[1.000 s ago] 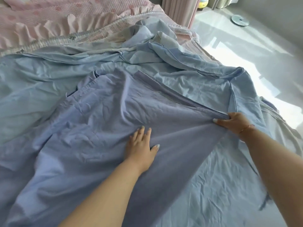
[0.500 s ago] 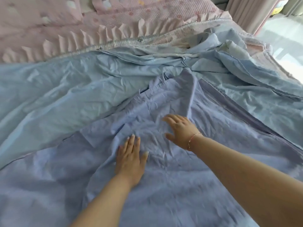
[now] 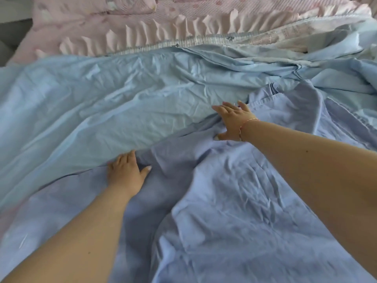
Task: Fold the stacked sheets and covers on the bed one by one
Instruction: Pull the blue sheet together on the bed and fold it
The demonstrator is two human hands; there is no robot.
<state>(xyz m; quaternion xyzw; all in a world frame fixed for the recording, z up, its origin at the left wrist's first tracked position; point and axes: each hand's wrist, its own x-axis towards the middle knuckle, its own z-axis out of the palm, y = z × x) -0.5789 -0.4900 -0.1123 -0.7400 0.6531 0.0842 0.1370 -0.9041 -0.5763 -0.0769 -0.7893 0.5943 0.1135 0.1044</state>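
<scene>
We look down on a bed covered in layers of cloth. The largest piece in view is the pale blue sheet, which spreads wrinkled across the middle from the left edge to the far right. Nearer to us lies the lavender-blue sheet, creased and bunched, filling the lower half; its upper edge runs on a slant along the pale blue one, and the two overlap there. Beyond both, at the top, we see a pink quilted cover with a pleated frill along its near edge.

Our two bare forearms reach forward from the bottom corners. The right arm crosses from the lower right, long and nearly straight, to the right hand, which rests palm down at the seam between the two sheets — fingers spread and pointing left, thumb tucked toward a fold of the lavender-blue cloth. It grips nothing that we can see. A thin bracelet circles that wrist.

The left arm rises from the lower left to the left hand, laid flat on the lavender-blue sheet, thumb out to the right — its fingertips slip under the edge of the pale blue sheet, so we cannot tell whether they curl there.
</scene>
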